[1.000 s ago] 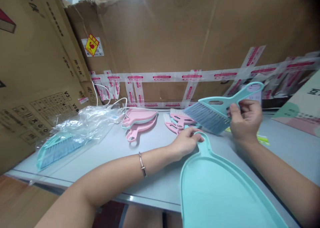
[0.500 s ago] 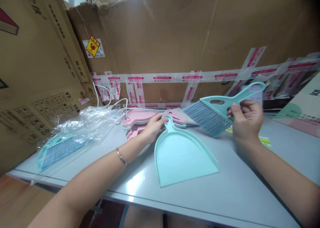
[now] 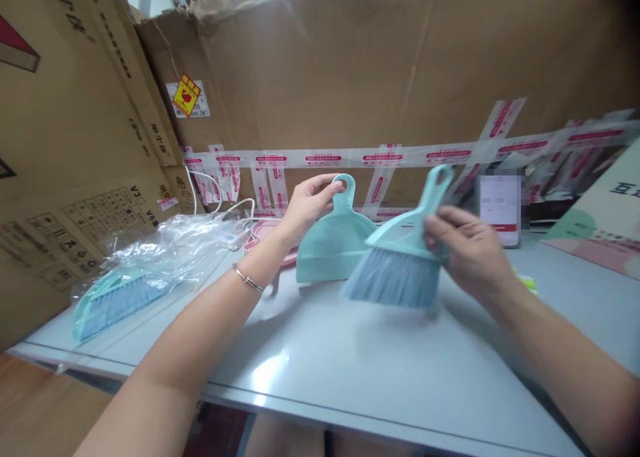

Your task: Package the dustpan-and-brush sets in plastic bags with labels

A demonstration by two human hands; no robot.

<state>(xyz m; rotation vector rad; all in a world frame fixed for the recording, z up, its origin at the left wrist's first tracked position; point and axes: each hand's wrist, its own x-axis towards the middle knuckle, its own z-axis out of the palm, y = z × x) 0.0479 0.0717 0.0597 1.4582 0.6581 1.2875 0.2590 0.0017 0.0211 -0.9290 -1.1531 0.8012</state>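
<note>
My left hand (image 3: 306,207) pinches the ring handle of a teal dustpan (image 3: 333,247) and holds it upright, its wide edge resting on the grey table (image 3: 350,370). My right hand (image 3: 467,253) grips a teal hand brush (image 3: 400,263) by its handle, bristles pointing down just above the table, right beside the dustpan. Pink dustpans (image 3: 260,233) lie behind my left wrist, mostly hidden.
A clear plastic bag (image 3: 165,247) with another teal brush (image 3: 113,300) lies at the left of the table. Cardboard boxes (image 3: 350,77) with red-printed tape wall in the back and left. A white labelled box (image 3: 500,207) stands at back right, with a white cable (image 3: 235,207) further left.
My left hand lifted the teal dustpan from flat on the table to upright. My right hand swung the brush from pointing left to bristles down, closer to the dustpan.
</note>
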